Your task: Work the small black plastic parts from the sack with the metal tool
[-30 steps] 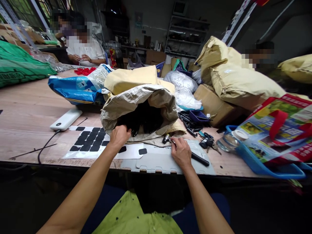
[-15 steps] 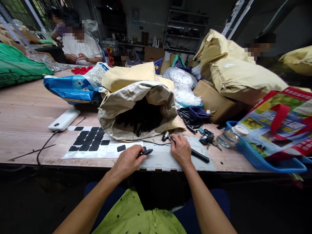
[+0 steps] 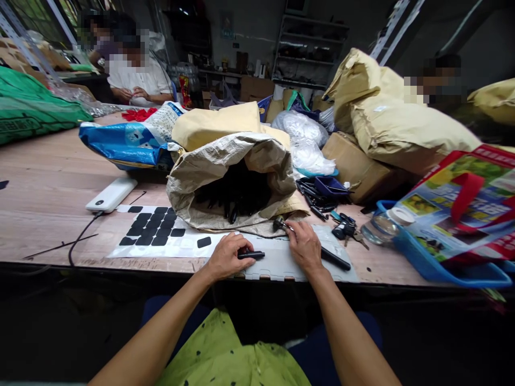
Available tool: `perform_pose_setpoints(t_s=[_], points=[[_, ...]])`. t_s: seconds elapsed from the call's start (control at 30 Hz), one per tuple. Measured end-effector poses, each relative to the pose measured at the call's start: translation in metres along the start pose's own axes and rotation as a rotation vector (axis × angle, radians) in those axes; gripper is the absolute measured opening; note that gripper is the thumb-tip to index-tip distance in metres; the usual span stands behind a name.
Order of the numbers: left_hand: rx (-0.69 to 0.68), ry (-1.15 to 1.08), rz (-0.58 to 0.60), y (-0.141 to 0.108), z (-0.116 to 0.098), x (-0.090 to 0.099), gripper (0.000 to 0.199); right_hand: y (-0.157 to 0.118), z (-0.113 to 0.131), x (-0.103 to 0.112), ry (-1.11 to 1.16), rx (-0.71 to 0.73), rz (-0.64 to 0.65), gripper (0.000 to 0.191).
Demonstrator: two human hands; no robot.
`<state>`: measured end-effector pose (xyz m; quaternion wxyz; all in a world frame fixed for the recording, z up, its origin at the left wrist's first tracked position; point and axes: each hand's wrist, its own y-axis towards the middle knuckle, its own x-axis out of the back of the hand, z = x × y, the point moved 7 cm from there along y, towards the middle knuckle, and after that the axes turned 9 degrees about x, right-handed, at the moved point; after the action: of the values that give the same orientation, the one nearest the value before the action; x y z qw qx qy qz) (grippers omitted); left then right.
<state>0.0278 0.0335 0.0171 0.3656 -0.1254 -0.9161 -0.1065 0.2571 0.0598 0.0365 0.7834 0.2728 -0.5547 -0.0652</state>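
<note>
My left hand [image 3: 228, 256] is closed on a small black pen-like tube [image 3: 251, 255], held near the table's front edge over a grey board [image 3: 269, 264]. To its right, my right hand [image 3: 306, 245] is wrapped around a hammer [image 3: 336, 259]. The hammer's metal head sticks out past the fingers toward the sack, and its black grip extends to the right below the wrist side. Just beyond both hands lies an open paper sack [image 3: 193, 179], its mouth facing me, with many dark pieces [image 3: 237, 195] inside.
Black rounded squares lie on a white sheet [image 3: 115, 251] at left, near a white power bank [image 3: 111, 195] with a cable. Keys [image 3: 345, 228], a clear bottle [image 3: 380, 228] and a blue basket [image 3: 446, 273] stand at right. Black tubes [image 3: 314, 198] lie behind. Co-workers sit across the table.
My left hand has moved slightly right with the black tube, which now lies more level. The right hand keeps hold of the hammer. The whole view has shifted a little.
</note>
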Motion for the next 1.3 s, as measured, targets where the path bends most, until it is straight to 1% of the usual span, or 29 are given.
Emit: perform_pose_setpoints(t_s=[0.07,0.13,0.2,0.27,0.37,0.43,0.6,0.67,0.8,0.83,0.87,1.0,1.03,1.17,1.23,1.3], points=[[-0.003,-0.009,-0.002,0.000,-0.001,0.001,0.018,-0.002,0.008,0.014,0.079,-0.009,-0.067,0.027],[-0.008,-0.023,-0.004,-0.001,-0.003,0.002,0.016,-0.006,0.022,0.025,0.218,-0.002,-0.103,0.028],[-0.009,-0.028,-0.007,-0.001,-0.004,0.004,0.015,-0.013,0.040,0.031,0.356,0.027,-0.079,0.029],[-0.001,-0.027,-0.006,0.000,-0.003,0.004,0.015,-0.022,0.058,0.031,0.430,0.052,-0.013,0.028],[0.007,-0.026,0.008,0.000,0.000,0.003,0.016,-0.034,0.077,0.025,0.468,0.074,0.096,0.027],[0.009,-0.027,0.023,0.000,0.001,0.002,0.016,-0.038,0.085,0.025,0.476,0.081,0.124,0.026],[0.042,-0.048,0.031,0.003,0.005,0.000,0.016,-0.036,0.097,0.039,0.475,0.110,0.032,0.028],[0.069,-0.060,0.027,0.004,0.006,0.000,0.016,-0.037,0.101,0.040,0.433,0.124,0.028,0.029],[0.108,-0.071,0.029,0.006,0.006,-0.001,0.012,-0.042,0.104,0.030,0.271,0.142,0.141,0.030],[0.112,-0.078,0.027,0.006,0.006,0.000,0.011,-0.043,0.102,0.030,0.246,0.137,0.151,0.030],[0.113,-0.087,0.024,0.006,0.006,0.000,0.011,-0.043,0.100,0.031,0.237,0.127,0.142,0.030],[0.117,-0.115,0.013,0.005,0.005,0.001,0.014,-0.042,0.093,0.043,0.272,0.082,0.025,0.030],[0.120,-0.115,0.013,0.005,0.005,0.001,0.015,-0.043,0.092,0.044,0.273,0.084,0.025,0.030],[0.126,-0.098,0.010,0.004,0.004,0.001,0.015,-0.046,0.090,0.038,0.240,0.090,0.095,0.030],[0.116,-0.093,0.006,0.003,0.003,0.002,0.014,-0.042,0.081,0.040,0.247,0.063,0.055,0.030],[0.098,-0.099,0.006,0.002,0.003,0.003,0.013,-0.035,0.067,0.042,0.248,0.025,-0.013,0.030]])
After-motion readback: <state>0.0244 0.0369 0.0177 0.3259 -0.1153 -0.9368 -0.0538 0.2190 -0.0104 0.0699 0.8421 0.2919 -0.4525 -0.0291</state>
